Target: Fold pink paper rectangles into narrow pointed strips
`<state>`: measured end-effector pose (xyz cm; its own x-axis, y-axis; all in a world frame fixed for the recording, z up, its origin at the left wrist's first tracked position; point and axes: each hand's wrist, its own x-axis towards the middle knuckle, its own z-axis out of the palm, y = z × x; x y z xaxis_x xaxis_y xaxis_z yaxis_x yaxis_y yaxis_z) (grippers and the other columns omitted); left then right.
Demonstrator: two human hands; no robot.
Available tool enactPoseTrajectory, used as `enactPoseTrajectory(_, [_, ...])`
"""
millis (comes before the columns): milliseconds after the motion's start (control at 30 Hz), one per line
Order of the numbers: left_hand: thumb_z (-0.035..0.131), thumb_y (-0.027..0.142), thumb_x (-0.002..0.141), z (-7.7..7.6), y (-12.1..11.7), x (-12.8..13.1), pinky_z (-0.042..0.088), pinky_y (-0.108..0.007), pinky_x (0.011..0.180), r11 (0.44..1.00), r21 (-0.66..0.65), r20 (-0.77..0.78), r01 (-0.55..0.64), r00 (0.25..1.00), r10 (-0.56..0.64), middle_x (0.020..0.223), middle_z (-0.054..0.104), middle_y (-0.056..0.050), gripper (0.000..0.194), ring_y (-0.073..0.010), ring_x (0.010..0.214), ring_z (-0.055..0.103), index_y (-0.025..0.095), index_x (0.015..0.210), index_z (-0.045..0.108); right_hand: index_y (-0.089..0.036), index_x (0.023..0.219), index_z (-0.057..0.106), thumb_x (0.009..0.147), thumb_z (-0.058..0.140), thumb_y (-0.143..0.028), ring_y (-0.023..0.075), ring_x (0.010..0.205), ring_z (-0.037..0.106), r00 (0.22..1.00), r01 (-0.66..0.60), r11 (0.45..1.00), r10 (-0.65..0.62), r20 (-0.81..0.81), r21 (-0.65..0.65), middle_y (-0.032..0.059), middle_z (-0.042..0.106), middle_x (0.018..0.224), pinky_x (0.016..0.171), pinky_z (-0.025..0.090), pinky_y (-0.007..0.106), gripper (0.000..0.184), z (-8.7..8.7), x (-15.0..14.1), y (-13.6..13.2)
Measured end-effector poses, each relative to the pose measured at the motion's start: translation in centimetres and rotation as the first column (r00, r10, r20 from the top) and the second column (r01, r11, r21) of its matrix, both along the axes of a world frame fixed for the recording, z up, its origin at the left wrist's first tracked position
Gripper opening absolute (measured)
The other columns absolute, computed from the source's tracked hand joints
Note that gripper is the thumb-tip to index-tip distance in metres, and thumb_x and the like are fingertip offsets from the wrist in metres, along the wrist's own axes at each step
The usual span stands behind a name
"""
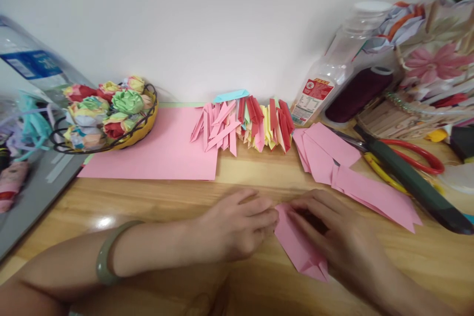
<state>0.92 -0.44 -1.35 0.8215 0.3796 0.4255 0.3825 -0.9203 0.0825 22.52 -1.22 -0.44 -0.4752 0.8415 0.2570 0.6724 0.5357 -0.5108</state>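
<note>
A folded piece of pink paper (pixel 296 244) lies at a slant just above the wooden table, between my two hands. My right hand (pixel 336 232) grips it from the right, with thumb and fingers near its upper end. From the other side, my left hand (pixel 240 227) has its bent fingers closed at the paper's upper left edge; the exact pinch is partly hidden. Beyond my right hand lie several pink paper pieces (pixel 326 153), overlapping. Folded paper strips in pink (pixel 218 128), red and yellow stand bunched by the wall, a light blue one (pixel 231 95) on top.
Large pink sheets (pixel 166 153) lie at the back left, partly under a basket (pixel 148 123) of paper flowers. Scissors with red handles (pixel 414 153) and a dark-handled cutting tool (pixel 418 182) are at right. Behind them stand a clear bottle (pixel 333 59) and a dark thread spool (pixel 357 96).
</note>
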Motion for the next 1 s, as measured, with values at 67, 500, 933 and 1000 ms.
enactPoseTrajectory(67, [0.049,0.015,0.092,-0.1,0.0,0.0,0.041,-0.034,0.089,1.0,0.021,-0.018,-0.017,1.0,0.018,0.103,0.063,-0.001,0.012,-0.0155,0.095,0.052,0.013,0.093,0.061,-0.018,0.088,0.061,0.089,0.048,-0.018,0.0168,0.075,0.058,0.999,-0.036,0.998,0.037,-0.02,0.045,0.0055,0.062,0.083,0.063,0.047,0.03,0.013,-0.2,0.0,0.0])
enactPoseTrajectory(500, [0.034,0.018,0.098,0.9,0.9,-1.0,0.032,-0.043,0.103,1.0,0.02,-0.084,-0.005,0.996,0.006,0.119,0.061,0.001,0.028,-0.0197,0.117,0.044,0.018,0.11,0.059,-0.011,0.105,0.06,0.093,0.037,-0.016,0.0192,0.081,0.055,0.94,-0.338,0.923,0.321,0.114,0.186,0.0114,0.062,0.091,0.067,0.049,0.033,0.026,0.2,0.9,0.7])
enactPoseTrajectory(933, [0.035,0.015,0.097,0.7,1.0,-1.1,0.017,-0.045,0.111,0.996,0.082,-0.084,0.041,0.996,-0.034,0.118,0.062,0.002,0.029,-0.0193,0.122,0.042,0.017,0.109,0.061,-0.019,0.114,0.057,0.094,0.037,-0.02,0.0208,0.096,0.055,0.919,-0.368,0.926,0.349,0.182,0.084,0.0101,0.061,0.103,0.077,0.048,0.036,0.028,0.2,1.8,1.1])
enactPoseTrajectory(1000, [0.036,0.014,0.096,0.7,1.0,-1.0,0.02,-0.045,0.111,0.993,0.106,-0.084,0.046,0.996,-0.037,0.116,0.063,0.001,0.029,-0.0192,0.121,0.043,0.016,0.107,0.062,-0.02,0.115,0.056,0.094,0.038,-0.021,0.0217,0.101,0.053,0.898,-0.403,0.912,0.377,0.228,0.079,0.0096,0.06,0.106,0.08,0.047,0.037,0.028,0.5,2.5,1.4])
